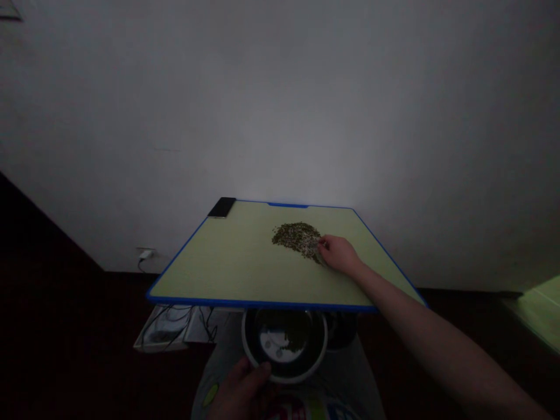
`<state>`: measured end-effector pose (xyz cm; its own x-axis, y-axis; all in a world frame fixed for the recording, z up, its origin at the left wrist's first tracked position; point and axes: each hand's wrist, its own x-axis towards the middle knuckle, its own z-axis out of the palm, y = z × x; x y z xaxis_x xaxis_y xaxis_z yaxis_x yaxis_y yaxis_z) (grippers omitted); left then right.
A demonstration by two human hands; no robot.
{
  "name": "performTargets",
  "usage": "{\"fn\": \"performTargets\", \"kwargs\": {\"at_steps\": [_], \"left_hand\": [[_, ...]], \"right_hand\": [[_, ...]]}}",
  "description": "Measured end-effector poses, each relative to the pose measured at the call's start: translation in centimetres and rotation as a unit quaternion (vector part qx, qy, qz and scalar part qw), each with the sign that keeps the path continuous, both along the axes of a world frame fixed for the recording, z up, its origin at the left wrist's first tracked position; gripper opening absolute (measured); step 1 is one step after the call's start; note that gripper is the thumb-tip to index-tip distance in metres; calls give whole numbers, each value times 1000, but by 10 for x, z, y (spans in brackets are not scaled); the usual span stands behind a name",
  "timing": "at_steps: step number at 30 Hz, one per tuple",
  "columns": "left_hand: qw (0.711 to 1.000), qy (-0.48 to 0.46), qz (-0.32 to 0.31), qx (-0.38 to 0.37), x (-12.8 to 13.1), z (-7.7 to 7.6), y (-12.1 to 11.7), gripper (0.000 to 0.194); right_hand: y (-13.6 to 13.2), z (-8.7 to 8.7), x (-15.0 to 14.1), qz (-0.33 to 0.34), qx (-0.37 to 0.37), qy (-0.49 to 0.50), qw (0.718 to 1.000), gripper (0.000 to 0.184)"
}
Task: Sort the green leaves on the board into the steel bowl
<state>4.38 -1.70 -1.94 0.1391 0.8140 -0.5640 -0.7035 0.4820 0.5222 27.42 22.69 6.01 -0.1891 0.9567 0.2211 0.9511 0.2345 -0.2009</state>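
On the tabletop lies a spread-out pile of small grains [293, 234], dark green-brown mixed with paler pinkish ones. At the right edge of this pile is my right hand [339, 252], fingers curled and fingertips pressed together; what they hold, if anything, is too small to make out. Below the near edge of the table, a round metal bowl [324, 344] rests over my lap, with dark green grains partly covering its shiny bottom. My left hand [245, 385] grips its near-left rim, the thumb over the edge.
The pale yellow-green table [227, 274] has a blue edge and stands against a grey wall [280, 105]. A black phone-like slab [221, 207] lies at its far left corner. Boxes with cables [170, 326] sit below left, near a plugged-in white charger [146, 254].
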Motion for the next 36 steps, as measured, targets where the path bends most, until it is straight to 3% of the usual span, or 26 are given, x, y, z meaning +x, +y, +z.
{"fn": "performTargets", "kwargs": {"at_steps": [3,8,15,22,36], "left_hand": [[1000,-6,16,6,2,5,0,30],[1000,-6,23,3,5,10,0,28],[1000,16,6,-4,5,10,-1,33],[1000,-6,9,-5,4,8,0,34],[1000,-18,14,2,3,8,0,33]], "right_hand": [[3,7,8,12,8,39,999,25],[9,15,38,-34,15,86,996,24],[0,1,73,-82,-5,77,994,23],[-19,-4,46,-78,-14,49,996,29],[-17,5,-19,-35,-9,6,999,31]]}}
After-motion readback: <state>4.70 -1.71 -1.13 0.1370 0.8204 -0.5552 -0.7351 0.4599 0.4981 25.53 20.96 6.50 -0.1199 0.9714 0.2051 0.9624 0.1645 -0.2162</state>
